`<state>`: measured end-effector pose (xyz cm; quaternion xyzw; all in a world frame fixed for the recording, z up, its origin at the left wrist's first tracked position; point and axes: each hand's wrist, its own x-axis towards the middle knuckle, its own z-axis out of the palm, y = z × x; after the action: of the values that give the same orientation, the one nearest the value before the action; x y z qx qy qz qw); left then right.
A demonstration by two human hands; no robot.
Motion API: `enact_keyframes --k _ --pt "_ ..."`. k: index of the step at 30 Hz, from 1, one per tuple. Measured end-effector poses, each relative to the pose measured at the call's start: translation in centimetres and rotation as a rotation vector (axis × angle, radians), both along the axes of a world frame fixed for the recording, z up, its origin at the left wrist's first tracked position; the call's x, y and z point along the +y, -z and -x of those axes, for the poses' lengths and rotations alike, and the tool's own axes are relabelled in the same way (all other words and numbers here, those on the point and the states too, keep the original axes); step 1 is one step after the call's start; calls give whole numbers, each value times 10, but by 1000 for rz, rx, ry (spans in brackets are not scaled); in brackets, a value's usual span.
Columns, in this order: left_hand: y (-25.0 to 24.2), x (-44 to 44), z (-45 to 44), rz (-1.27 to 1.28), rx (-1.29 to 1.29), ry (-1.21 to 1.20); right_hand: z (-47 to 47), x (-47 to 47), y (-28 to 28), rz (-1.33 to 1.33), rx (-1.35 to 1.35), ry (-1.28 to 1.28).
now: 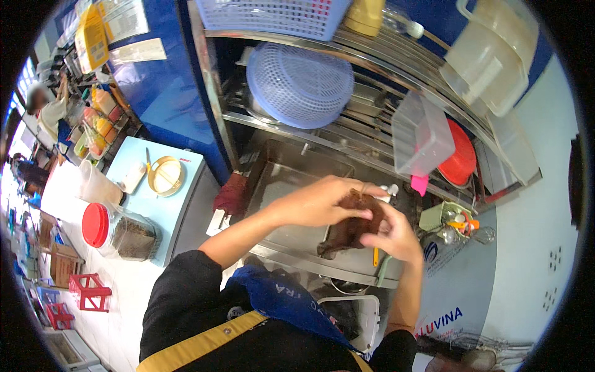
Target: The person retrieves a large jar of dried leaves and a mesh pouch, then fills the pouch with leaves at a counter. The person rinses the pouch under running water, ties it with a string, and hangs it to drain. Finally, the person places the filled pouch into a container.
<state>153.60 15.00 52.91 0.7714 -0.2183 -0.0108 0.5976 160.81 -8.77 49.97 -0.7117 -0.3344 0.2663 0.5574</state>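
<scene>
Above a stainless steel sink (288, 186), both hands hold a dark brown, wet-looking cloth or cloth filter (351, 228). My left hand (327, 202) grips its upper left part, thumb across the front. On its right side, my right hand (393, 235) pinches it with fingers bent. The lower end of the cloth hangs loose towards the sink's front edge. A white-knobbed fitting (393, 189) shows just behind the hands. Close by my right wrist lie a yellow handle (375, 256) and a pale green handle (384, 271).
Over the sink a metal rack (297, 128) holds a blue colander (300, 86), a clear plastic box (420, 135) and a red bowl (458, 153). A green utensil basket (432, 216) hangs at right. At left, a light blue countertop (186, 186) bears a red-lidded jar (125, 232).
</scene>
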Motion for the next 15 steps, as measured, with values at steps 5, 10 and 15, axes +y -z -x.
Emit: enact_keyframes --k 5,10,15 --pt "4 93 28 95 46 -318 -22 100 15 -53 -97 66" --pt "26 192 41 -76 166 -675 -40 180 -2 -194 -15 53" --pt "92 223 31 554 77 -658 -38 233 9 -149 120 -56"
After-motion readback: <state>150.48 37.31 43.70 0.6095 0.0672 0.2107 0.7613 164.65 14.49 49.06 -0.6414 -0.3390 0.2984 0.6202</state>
